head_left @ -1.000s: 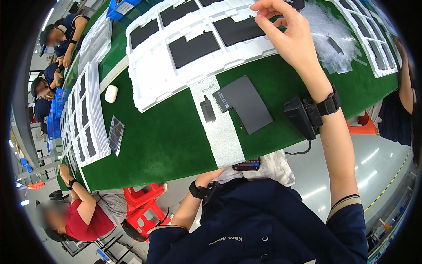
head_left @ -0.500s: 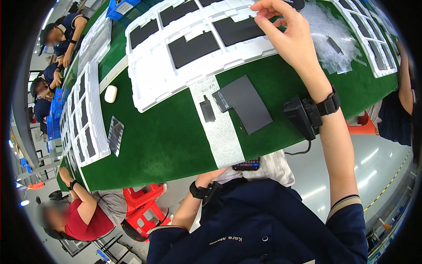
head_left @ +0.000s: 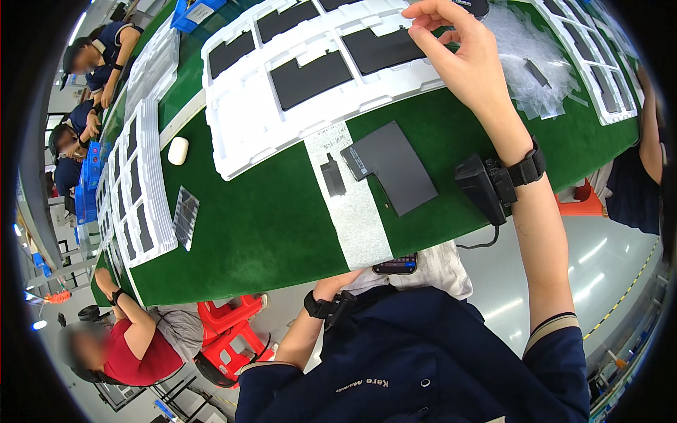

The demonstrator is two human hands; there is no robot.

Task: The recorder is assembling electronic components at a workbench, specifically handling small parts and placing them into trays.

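My right hand (head_left: 462, 53) hovers over the right part of a white plastic tray (head_left: 243, 127); its thumb and forefinger are apart and no object shows between them. Below it in the tray lies a black notched flat piece (head_left: 377, 51), with another black piece (head_left: 310, 79) to its left. A dark grey L-shaped flat pack (head_left: 405, 173) lies on the green table, one corner over a whitish strip. On that strip rests a small dark piece (head_left: 333, 176). My left hand (head_left: 338, 282) is at the table's front edge beside a phone (head_left: 396, 264); its fingers are hidden.
Stacked white trays (head_left: 151, 190) stand at the left, near a white rounded case (head_left: 178, 150) and a small clear-and-dark strip (head_left: 185, 218). Clear film scraps (head_left: 529, 77) pile up at right, before another tray (head_left: 599, 77). Co-workers sit at left and right.
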